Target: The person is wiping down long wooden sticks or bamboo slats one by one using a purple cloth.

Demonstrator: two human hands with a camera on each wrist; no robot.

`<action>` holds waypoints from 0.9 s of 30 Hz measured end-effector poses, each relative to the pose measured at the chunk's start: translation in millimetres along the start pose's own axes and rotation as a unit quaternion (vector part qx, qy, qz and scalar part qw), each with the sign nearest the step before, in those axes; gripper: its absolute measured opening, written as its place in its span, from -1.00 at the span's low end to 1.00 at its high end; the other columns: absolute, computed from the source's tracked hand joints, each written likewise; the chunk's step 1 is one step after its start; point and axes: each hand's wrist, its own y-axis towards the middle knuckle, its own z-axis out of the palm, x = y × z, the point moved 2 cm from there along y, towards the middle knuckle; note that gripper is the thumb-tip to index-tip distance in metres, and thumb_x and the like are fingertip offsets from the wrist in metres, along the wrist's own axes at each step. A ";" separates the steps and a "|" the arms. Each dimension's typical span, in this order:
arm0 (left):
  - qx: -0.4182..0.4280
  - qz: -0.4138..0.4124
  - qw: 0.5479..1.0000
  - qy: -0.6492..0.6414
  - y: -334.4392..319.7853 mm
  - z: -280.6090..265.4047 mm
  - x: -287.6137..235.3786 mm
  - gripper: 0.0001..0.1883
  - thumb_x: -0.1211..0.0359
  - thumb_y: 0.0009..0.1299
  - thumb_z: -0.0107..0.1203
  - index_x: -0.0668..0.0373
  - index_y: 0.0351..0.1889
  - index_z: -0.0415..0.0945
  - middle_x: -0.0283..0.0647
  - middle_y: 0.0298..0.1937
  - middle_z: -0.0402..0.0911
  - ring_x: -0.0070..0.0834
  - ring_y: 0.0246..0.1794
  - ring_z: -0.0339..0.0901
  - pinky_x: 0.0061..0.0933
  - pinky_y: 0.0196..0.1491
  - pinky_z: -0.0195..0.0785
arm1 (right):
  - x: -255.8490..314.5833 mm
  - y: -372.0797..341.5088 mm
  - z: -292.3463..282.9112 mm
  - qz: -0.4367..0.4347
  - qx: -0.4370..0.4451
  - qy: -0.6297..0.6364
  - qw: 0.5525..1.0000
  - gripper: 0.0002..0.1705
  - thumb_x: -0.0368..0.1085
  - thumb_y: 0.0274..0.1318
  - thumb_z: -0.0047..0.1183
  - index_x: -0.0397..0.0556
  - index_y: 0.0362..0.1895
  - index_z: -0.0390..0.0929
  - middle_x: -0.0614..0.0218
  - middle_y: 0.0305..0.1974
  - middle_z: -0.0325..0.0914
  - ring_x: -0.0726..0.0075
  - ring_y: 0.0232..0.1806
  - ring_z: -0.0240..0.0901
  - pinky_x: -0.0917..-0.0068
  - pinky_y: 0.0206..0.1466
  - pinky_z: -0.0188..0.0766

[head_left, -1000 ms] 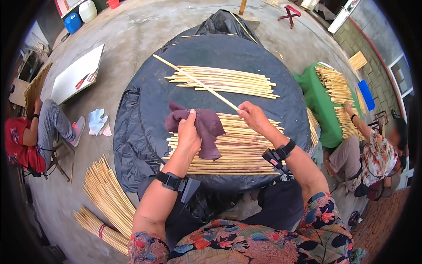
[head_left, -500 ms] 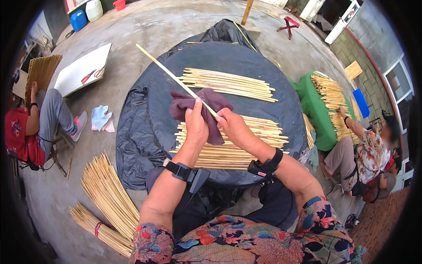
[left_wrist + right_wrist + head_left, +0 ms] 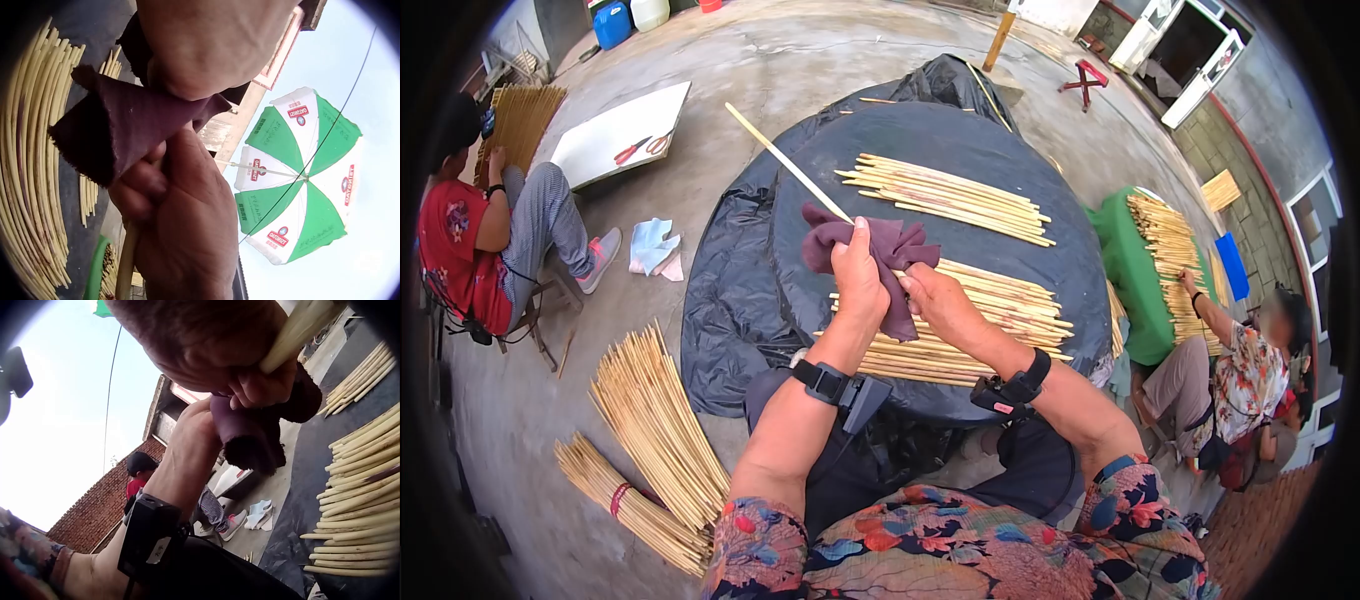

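Note:
My left hand [image 3: 860, 278] grips a purple cloth [image 3: 828, 236] wrapped round a pale stick [image 3: 785, 160], which slants up to the far left over the table. Close beside it, my right hand [image 3: 943, 302] pinches the stick's near end at the cloth's edge. In the right wrist view that stick end [image 3: 303, 331] sticks out of the right hand's curled fingers [image 3: 265, 384], with the cloth [image 3: 250, 434] just below. The left wrist view shows the cloth [image 3: 137, 125] hanging between both hands. Beneath them lies a wide row of sticks [image 3: 1000, 310]; a smaller row [image 3: 950, 198] lies farther back.
Black plastic sheeting [image 3: 730, 300] covers the round table. Stick bundles [image 3: 655, 420] lie on the floor at left, near a seated person [image 3: 475, 230] and a white board [image 3: 615, 135]. At right, another person [image 3: 1250, 370] sits by a green-covered table [image 3: 1125, 260] with sticks.
My right hand has moved left and nearer my left hand, along with the stick. The cloth, spread loosely before, is now closed round the stick. The head view has shifted slightly.

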 end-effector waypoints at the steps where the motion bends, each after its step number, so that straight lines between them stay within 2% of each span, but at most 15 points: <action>1: 0.007 0.012 1.000 -0.023 11.1 -7.3 -11.7 -0.82 0.31 0.37 -0.13 0.25 -0.35 0.28 -0.24 -0.39 0.43 -0.46 -0.42 0.47 -0.39 -0.31 0.45 | 4.4 -8.4 -3.7 -0.005 0.014 -0.033 0.999 -0.79 -0.26 0.19 -0.23 -0.15 -0.42 0.27 0.19 -0.65 0.28 0.19 -0.60 0.23 0.33 -0.48 0.19; 2: 0.014 0.019 0.999 -0.047 17.7 -13.3 -16.0 -0.82 0.31 0.36 -0.11 0.25 -0.33 0.29 -0.24 -0.38 0.44 -0.43 -0.41 0.48 -0.36 -0.31 0.45 | 10.3 -22.8 -9.4 0.012 0.029 -0.055 0.998 -0.79 -0.26 0.20 -0.24 -0.13 -0.42 0.28 0.23 -0.64 0.27 0.24 -0.60 0.20 0.35 -0.47 0.18; 5: -0.077 0.054 0.995 -0.019 26.6 -19.8 -29.5 -0.82 0.30 0.36 -0.10 0.24 -0.34 0.30 -0.23 -0.37 0.45 -0.42 -0.40 0.48 -0.38 -0.31 0.44 | 10.8 -58.6 -24.6 0.021 0.038 -0.044 0.998 -0.79 -0.25 0.19 -0.23 -0.11 -0.42 0.27 0.25 -0.66 0.26 0.24 -0.60 0.20 0.34 -0.47 0.18; 8: -0.091 0.047 0.994 -0.023 30.7 -25.3 -32.9 -0.81 0.31 0.37 -0.12 0.27 -0.36 0.29 -0.25 -0.38 0.41 -0.48 -0.42 0.44 -0.42 -0.37 0.40 | 6.3 -92.1 -45.6 0.035 0.036 -0.104 0.993 -0.82 -0.26 0.18 -0.21 -0.09 -0.41 0.27 0.19 -0.66 0.28 0.13 -0.60 0.26 0.30 -0.48 0.19; 10: -0.105 0.050 0.993 -0.028 35.3 -30.1 -44.3 -0.81 0.31 0.36 -0.12 0.28 -0.35 0.29 -0.25 -0.37 0.41 -0.48 -0.42 0.44 -0.41 -0.37 0.40 | 0.8 -112.1 -59.0 0.056 0.028 -0.159 0.985 -0.85 -0.28 0.15 -0.18 -0.08 -0.40 0.27 0.10 -0.62 0.33 -0.02 -0.56 0.31 0.24 -0.49 0.21; 11: -0.118 0.058 0.990 -0.039 35.9 -30.2 -45.1 -0.81 0.31 0.36 -0.11 0.28 -0.34 0.30 -0.25 -0.37 0.41 -0.48 -0.41 0.44 -0.40 -0.37 0.40 | -6.4 -124.0 -66.9 0.037 0.016 -0.216 0.975 -0.89 -0.30 0.12 -0.14 -0.07 -0.38 0.29 0.06 -0.56 0.37 -0.11 -0.51 0.33 0.19 -0.49 0.23; 12: -0.156 0.069 0.985 -0.040 37.9 -29.4 -43.7 -0.80 0.31 0.36 -0.10 0.29 -0.34 0.30 -0.24 -0.36 0.42 -0.46 -0.42 0.44 -0.39 -0.36 0.40 | -0.9 -130.3 -73.5 0.021 0.006 -0.240 0.971 -0.89 -0.30 0.10 -0.12 -0.07 -0.36 0.30 0.06 -0.55 0.38 -0.12 -0.49 0.34 0.19 -0.48 0.24; 13: -0.111 0.076 0.990 -0.028 38.9 -33.1 -53.2 -0.79 0.30 0.36 -0.10 0.29 -0.33 0.30 -0.23 -0.33 0.43 -0.43 -0.40 0.45 -0.38 -0.32 0.42 | 8.0 -144.3 -81.6 0.014 -0.003 -0.263 0.965 -0.89 -0.31 0.09 -0.10 -0.06 -0.34 0.32 0.07 -0.54 0.39 -0.12 -0.47 0.35 0.18 -0.47 0.26; 16: -0.139 0.055 0.988 -0.028 35.3 -32.6 -48.8 -0.79 0.29 0.36 -0.11 0.29 -0.31 0.31 -0.22 -0.32 0.43 -0.42 -0.39 0.46 -0.36 -0.29 0.43 | 8.8 -170.6 -97.8 0.023 -0.022 -0.301 0.953 -0.88 -0.31 0.06 -0.07 -0.05 -0.30 0.34 0.08 -0.51 0.41 -0.09 -0.43 0.38 0.18 -0.45 0.30; 19: -0.095 0.048 0.994 -0.030 40.1 -36.6 -44.0 -0.80 0.29 0.36 -0.11 0.27 -0.29 0.30 -0.21 -0.31 0.44 -0.41 -0.38 0.46 -0.33 -0.29 0.44 | 8.5 -184.7 -106.6 0.009 -0.029 -0.329 0.944 -0.87 -0.31 0.05 -0.06 -0.05 -0.30 0.36 0.10 -0.46 0.42 -0.07 -0.42 0.39 0.19 -0.43 0.31; 21: -0.134 0.060 0.988 -0.050 42.9 -39.4 -43.2 -0.78 0.27 0.37 -0.12 0.27 -0.30 0.30 -0.19 -0.31 0.44 -0.37 -0.37 0.48 -0.32 -0.28 0.44 | 0.9 -195.3 -119.1 0.014 -0.035 -0.340 0.940 -0.86 -0.31 0.04 -0.05 -0.06 -0.30 0.37 0.12 -0.43 0.43 -0.04 -0.41 0.40 0.22 -0.42 0.32; 23: -0.096 0.050 0.993 -0.056 53.0 -50.2 -63.1 -0.76 0.24 0.37 -0.14 0.27 -0.28 0.30 -0.18 -0.31 0.44 -0.32 -0.33 0.49 -0.31 -0.27 0.44 | -11.8 -211.9 -136.7 0.058 -0.064 -0.346 0.934 -0.85 -0.29 0.03 -0.03 -0.07 -0.32 0.37 0.12 -0.43 0.43 -0.06 -0.37 0.38 0.23 -0.40 0.33; 24: -0.077 0.031 0.994 -0.074 51.7 -48.6 -63.8 -0.73 0.21 0.37 -0.15 0.26 -0.23 0.33 -0.18 -0.24 0.46 -0.31 -0.22 0.47 -0.28 -0.13 0.38 | -16.2 -214.7 -138.5 0.054 -0.063 -0.356 0.931 -0.86 -0.34 0.02 -0.01 -0.10 -0.31 0.40 0.19 -0.47 0.42 0.10 -0.45 0.40 0.38 -0.42 0.32; 25: -0.076 0.035 0.994 -0.076 49.6 -46.0 -62.5 -0.73 0.21 0.37 -0.15 0.26 -0.23 0.33 -0.18 -0.24 0.46 -0.31 -0.22 0.47 -0.28 -0.13 0.38 | -20.7 -211.9 -142.0 0.049 -0.064 -0.357 0.931 -0.86 -0.34 0.02 -0.01 -0.10 -0.31 0.40 0.19 -0.47 0.42 0.10 -0.45 0.40 0.38 -0.42 0.32; 27: 0.058 0.004 0.991 -0.124 37.4 -32.6 -53.7 -0.71 0.19 0.37 -0.17 0.23 -0.18 0.36 -0.19 -0.15 0.47 -0.31 -0.12 0.42 -0.26 0.04 0.25 | -28.8 -213.8 -145.7 0.062 -0.189 -0.219 0.955 -0.88 -0.41 0.00 -0.01 -0.13 -0.31 0.42 0.31 -0.52 0.37 0.39 -0.53 0.32 0.55 -0.44 0.25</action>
